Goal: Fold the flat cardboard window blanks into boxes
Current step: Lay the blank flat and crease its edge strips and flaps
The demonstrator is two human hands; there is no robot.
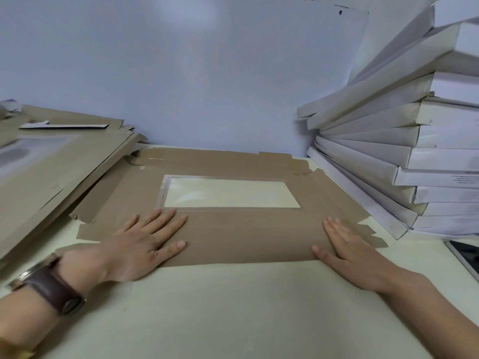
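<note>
Left hand [145, 242] and right hand [347, 244], fingers [166, 224] straight and flat, grasping nothing, press the near panel of the blank [246, 229] onto the table [233, 307], apparently to set its crease

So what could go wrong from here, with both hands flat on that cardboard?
1. The stack of folded white boxes leans and fans out right beside the window blank; a nudge while folding might topple it.
2. The left hand and right hand press only the near panel, so the crease could run crooked.
3. The left fingertips lie close to the clear window film, which might dent if pressed.
</note>
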